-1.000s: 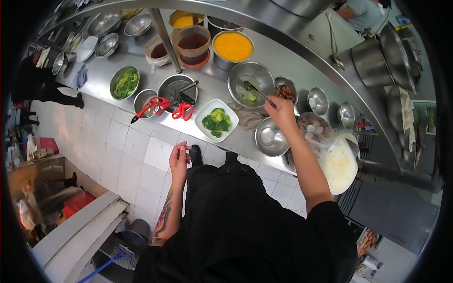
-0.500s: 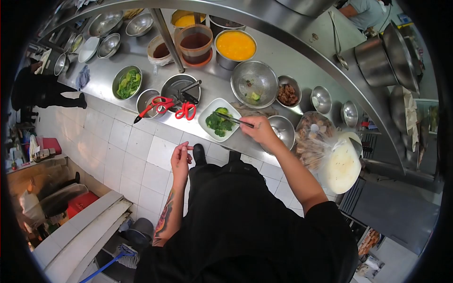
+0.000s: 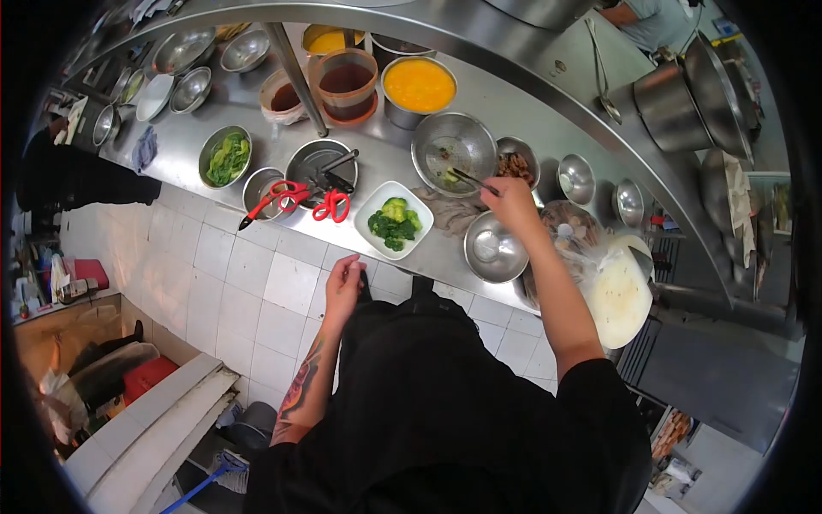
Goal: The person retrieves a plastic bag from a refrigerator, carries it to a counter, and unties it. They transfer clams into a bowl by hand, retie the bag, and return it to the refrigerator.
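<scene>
My right hand (image 3: 511, 206) grips slim dark kitchen tweezers (image 3: 473, 181). Their tips reach over the perforated metal bowl (image 3: 437, 137), beside a small green broccoli piece (image 3: 450, 176) inside it. A square white bowl (image 3: 363, 242) stands near the counter's front edge and holds a mound of broccoli florets (image 3: 393, 224). Below that edge, my left hand (image 3: 344, 287) hangs with loosely curled fingers and nothing visible in them. Under my right wrist sits a small steel bowl (image 3: 495, 248). A grey cloth (image 3: 456, 212) lies beside it.
Red-handled scissors (image 3: 330, 206) and other tools rest in a steel pot (image 3: 300, 163) on the left. Leafy greens fill another bowl (image 3: 226, 159). Behind are a yellow-filled container (image 3: 419, 86) and a brown-filled tub (image 3: 347, 81). A shelf post (image 3: 295, 81) rises there. Plastic bags (image 3: 612, 291) crowd the right.
My right hand has moved the tweezers from the broccoli in the white bowl up and right to the perforated bowl. My left hand's fingers have curled in more.
</scene>
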`<control>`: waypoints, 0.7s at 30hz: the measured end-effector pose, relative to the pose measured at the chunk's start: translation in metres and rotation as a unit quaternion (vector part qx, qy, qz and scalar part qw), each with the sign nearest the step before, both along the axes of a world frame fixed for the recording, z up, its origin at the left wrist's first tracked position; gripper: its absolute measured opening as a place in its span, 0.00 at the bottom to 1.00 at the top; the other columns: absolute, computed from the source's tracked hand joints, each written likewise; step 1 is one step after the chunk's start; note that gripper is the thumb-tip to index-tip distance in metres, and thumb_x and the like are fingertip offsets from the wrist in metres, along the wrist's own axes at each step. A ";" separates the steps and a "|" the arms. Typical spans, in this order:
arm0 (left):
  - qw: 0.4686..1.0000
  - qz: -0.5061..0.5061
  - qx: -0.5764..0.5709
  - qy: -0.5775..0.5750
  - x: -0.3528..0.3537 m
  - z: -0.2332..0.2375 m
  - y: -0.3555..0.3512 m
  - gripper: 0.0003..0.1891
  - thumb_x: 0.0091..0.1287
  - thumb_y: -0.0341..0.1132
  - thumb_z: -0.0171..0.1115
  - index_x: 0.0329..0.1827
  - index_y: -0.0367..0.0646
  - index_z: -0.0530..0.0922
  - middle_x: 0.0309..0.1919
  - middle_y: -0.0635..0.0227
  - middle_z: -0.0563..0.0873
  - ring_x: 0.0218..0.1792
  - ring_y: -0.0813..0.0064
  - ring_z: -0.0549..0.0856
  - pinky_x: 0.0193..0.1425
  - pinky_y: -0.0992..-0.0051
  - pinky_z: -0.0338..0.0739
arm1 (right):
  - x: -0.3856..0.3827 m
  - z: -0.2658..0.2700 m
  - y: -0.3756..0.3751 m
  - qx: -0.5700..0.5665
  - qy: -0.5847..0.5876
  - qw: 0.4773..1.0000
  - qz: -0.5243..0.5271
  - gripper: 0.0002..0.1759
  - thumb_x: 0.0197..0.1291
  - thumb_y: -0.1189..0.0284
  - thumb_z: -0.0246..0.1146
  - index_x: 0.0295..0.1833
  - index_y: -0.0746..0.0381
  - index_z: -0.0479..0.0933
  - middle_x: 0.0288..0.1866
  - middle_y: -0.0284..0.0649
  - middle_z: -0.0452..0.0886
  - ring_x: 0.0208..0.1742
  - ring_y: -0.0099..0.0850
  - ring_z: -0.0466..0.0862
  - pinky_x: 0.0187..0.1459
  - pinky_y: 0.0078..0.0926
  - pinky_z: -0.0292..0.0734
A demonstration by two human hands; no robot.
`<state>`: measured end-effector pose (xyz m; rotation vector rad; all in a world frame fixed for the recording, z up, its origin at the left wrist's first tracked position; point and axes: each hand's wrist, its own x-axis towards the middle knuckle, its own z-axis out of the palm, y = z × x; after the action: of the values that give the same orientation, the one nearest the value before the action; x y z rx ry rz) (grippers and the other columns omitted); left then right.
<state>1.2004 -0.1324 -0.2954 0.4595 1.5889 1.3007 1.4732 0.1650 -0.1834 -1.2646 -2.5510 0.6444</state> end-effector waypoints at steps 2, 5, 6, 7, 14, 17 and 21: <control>0.998 -0.050 0.006 0.036 0.004 -0.016 0.013 0.21 0.81 0.40 0.58 0.70 0.37 0.74 0.48 0.65 0.88 0.31 0.82 0.82 0.32 0.80 0.77 | 0.006 -0.006 -0.008 -0.146 0.070 0.986 -0.043 0.14 0.65 0.66 0.67 0.46 0.66 0.87 0.29 0.44 0.86 0.27 0.35 0.84 0.32 0.35 0.77; 0.997 -0.068 -0.024 0.026 0.014 -0.001 0.034 0.28 0.79 0.42 0.60 0.75 0.34 0.67 0.48 0.62 0.87 0.33 0.77 0.86 0.33 0.77 0.80 | 0.002 0.011 -0.046 -0.423 0.149 0.886 -0.117 0.13 0.68 0.65 0.66 0.43 0.65 0.87 0.24 0.34 0.81 0.21 0.21 0.75 0.24 0.26 0.68; 0.997 -0.070 -0.023 0.026 0.016 -0.003 0.037 0.28 0.79 0.42 0.60 0.75 0.34 0.67 0.48 0.62 0.87 0.33 0.77 0.86 0.33 0.77 0.80 | -0.005 0.017 -0.056 -0.545 0.158 0.811 -0.142 0.14 0.69 0.64 0.66 0.43 0.65 0.87 0.22 0.29 0.77 0.20 0.15 0.70 0.21 0.22 0.62; 0.997 -0.071 -0.031 0.014 0.018 -0.006 0.041 0.30 0.80 0.41 0.60 0.77 0.33 0.64 0.49 0.61 0.86 0.34 0.77 0.86 0.33 0.78 0.80 | -0.015 0.014 -0.062 -0.544 0.159 0.811 -0.144 0.14 0.69 0.64 0.66 0.43 0.65 0.87 0.22 0.29 0.77 0.20 0.15 0.70 0.21 0.22 0.62; 0.997 -0.061 -0.033 -0.018 0.021 -0.013 0.044 0.33 0.80 0.40 0.60 0.79 0.31 0.58 0.49 0.58 0.84 0.33 0.74 0.87 0.31 0.75 0.80 | -0.023 0.000 -0.081 -0.488 0.099 0.850 -0.173 0.15 0.69 0.64 0.64 0.43 0.66 0.87 0.25 0.34 0.81 0.21 0.21 0.75 0.23 0.26 0.67; 0.998 -0.062 -0.015 -0.024 0.024 -0.013 0.053 0.29 0.79 0.37 0.59 0.74 0.31 0.58 0.43 0.57 0.85 0.30 0.72 0.89 0.29 0.75 0.82 | -0.042 0.034 -0.092 -0.282 0.081 0.950 -0.101 0.16 0.66 0.63 0.65 0.44 0.66 0.86 0.28 0.43 0.85 0.24 0.34 0.82 0.30 0.34 0.75; 0.998 -0.024 0.031 -0.046 0.030 -0.039 0.063 0.24 0.76 0.28 0.56 0.70 0.28 0.58 0.40 0.52 0.87 0.29 0.68 0.91 0.31 0.73 0.87 | -0.135 0.035 -0.092 -0.086 0.136 0.987 -0.015 0.14 0.60 0.63 0.69 0.43 0.63 0.86 0.33 0.52 0.86 0.34 0.53 0.87 0.37 0.46 0.81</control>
<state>1.2302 -0.0699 -0.3343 0.4674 1.4562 1.3187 1.3385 0.0728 -0.1479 -1.1707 -2.2895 0.9761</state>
